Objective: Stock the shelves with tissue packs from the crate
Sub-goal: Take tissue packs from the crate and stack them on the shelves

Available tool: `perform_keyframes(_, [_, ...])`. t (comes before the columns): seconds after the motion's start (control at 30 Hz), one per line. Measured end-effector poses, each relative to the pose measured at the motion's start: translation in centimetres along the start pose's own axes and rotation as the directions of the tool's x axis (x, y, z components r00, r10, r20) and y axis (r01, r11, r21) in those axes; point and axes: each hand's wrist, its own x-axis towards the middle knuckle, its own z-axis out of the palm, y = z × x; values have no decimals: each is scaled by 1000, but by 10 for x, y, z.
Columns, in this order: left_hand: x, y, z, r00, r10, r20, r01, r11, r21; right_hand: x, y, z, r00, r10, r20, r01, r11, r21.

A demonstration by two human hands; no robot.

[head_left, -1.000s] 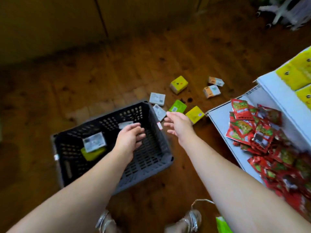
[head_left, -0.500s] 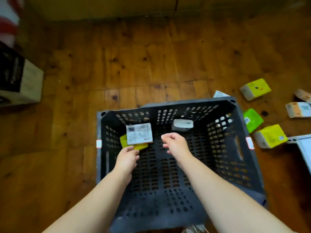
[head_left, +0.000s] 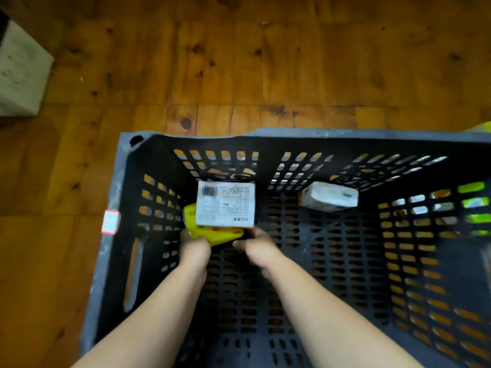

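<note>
Both hands have gone deeper into the crate (head_left: 292,134) since half a second back, and the camera has closed in with them. They meet at the yellow tissue pack (head_left: 212,235) by the left wall. The left hand (head_left: 196,252) is on its near left edge and the right hand (head_left: 256,247) is at its near right corner. The fingers blur into the pack, so I cannot tell whether either hand has closed a grip yet.

The yellow pack lies flat on the crate floor. Its long axis runs on a diagonal from far left to near right. A white-labelled pack (head_left: 225,204) sits on top of it, label up, with the barcode at the far left corner. It looks close to square from here, so I won't call its long axis. A third, grey-white pack (head_left: 328,199) rests against the far wall, lengthwise along it.

On progress, I'd say the crate is nearly emptied, with three packs left that I can see. No shelf is in view, so what's been stocked can't be judged. Something green (head_left: 475,203) shows through the right wall's holes, outside the crate.
</note>
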Motion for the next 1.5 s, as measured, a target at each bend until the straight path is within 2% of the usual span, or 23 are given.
perform_keyframes(0.13, [-13, -3, -4, 997, 21, 76, -22, 1000, 9, -21, -3, -4, 1000, 12, -24, -11, 999, 46])
perform_keyframes(0.3, [-83, 32, -26, 996, -31, 84, 14, 982, 187, -101, -24, -30, 995, 44, -92, -51, 996, -78])
perform_keyframes(0.47, [-152, 82, -50, 988, 39, 149, -82, 953, 292, -185, -63, -57, 992, 36, -122, -33, 999, 19])
perform_keyframes(0.57, [-196, 113, -58, 982, 79, 174, -127, 950, 284, -231, -90, -78, 976, 19, -216, -4, 998, 70])
perform_keyframes(0.73, [-273, 169, -54, 925, 189, 329, -275, 932, 237, -312, -132, -133, 912, -64, -405, 99, 993, 67])
perform_keyframes(0.9, [-359, 203, -41, 827, 257, 500, -409, 885, 223, -396, -133, -183, 831, -81, -551, 215, 959, 183])
perform_keyframes(1.0, [-416, 206, -23, 766, 249, 592, -469, 847, 250, -445, -114, -218, 763, -9, -647, 293, 896, 333])
perform_keyframes(1.1, [-476, 200, 5, 672, 246, 699, -554, 792, 254, -493, -83, -261, 707, 80, -703, 365, 810, 459])
perform_keyframes(1.27, [-573, 168, 66, 507, 239, 828, -658, 728, 193, -562, -16, -333, 562, 222, -797, 497, 680, 540])
perform_keyframes(1.33, [-618, 144, 97, 418, 217, 882, -689, 709, 152, -591, 20, -369, 500, 295, -814, 549, 619, 562])
perform_keyframes(1.5, [-721, 81, 160, 277, 107, 955, -719, 682, 132, -645, 107, -449, 417, 434, -799, 611, 517, 600])
